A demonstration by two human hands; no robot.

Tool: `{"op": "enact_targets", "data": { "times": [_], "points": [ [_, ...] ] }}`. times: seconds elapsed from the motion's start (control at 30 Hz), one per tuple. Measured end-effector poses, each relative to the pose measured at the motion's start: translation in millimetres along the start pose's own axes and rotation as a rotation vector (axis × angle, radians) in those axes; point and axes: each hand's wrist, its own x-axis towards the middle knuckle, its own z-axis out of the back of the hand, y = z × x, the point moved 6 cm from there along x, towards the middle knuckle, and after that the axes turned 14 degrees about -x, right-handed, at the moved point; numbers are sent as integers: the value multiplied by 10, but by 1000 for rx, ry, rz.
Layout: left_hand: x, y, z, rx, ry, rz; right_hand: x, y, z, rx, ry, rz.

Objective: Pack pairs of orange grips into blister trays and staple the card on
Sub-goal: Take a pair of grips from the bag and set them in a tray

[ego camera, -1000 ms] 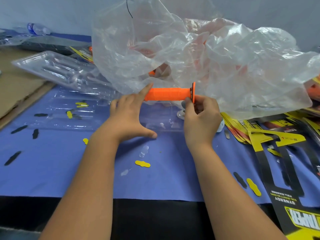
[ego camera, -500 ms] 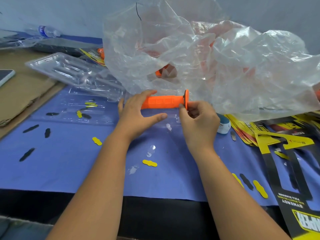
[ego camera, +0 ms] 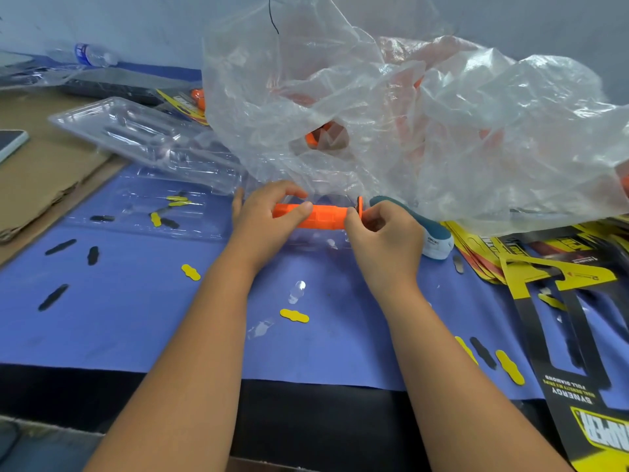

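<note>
An orange grip (ego camera: 321,217) lies sideways between my hands, low over a clear blister tray (ego camera: 316,238) on the blue mat. My left hand (ego camera: 263,218) pinches its left end between thumb and fingers. My right hand (ego camera: 384,235) holds the flanged right end. More orange grips (ego camera: 315,137) show through the big crumpled clear plastic bag (ego camera: 408,107) behind. A blue and white stapler (ego camera: 432,235) lies just right of my right hand. Black and yellow cards (ego camera: 544,267) are piled at the right.
Empty clear blister trays (ego camera: 143,137) are stacked at the back left, another lies flat (ego camera: 146,212) on the mat. Brown cardboard (ego camera: 41,172) and a phone (ego camera: 10,143) sit at far left, a water bottle (ego camera: 92,54) behind. Small yellow and black punch-outs (ego camera: 294,315) litter the mat.
Both hands have brought the grip down and nearer, from in front of the bag to just over the tray. My left hand went from a pointing finger to a pinch on the grip's end.
</note>
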Motion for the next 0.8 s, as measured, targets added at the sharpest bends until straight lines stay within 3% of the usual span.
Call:
{"op": "enact_targets", "data": {
  "times": [0.3, 0.53, 0.63, 0.8],
  "points": [
    [-5, -52, -5, 154, -4, -73, 9, 30, -48, -363, 95, 48],
    [5, -37, 24, 179, -71, -98, -1, 40, -39, -356, 91, 57],
    [11, 7, 27, 55, -111, -78, -13, 67, -42, -362, 85, 97],
    [45, 87, 250, -678, -412, 164, 1, 56, -76, -394, 108, 121]
  ]
}}
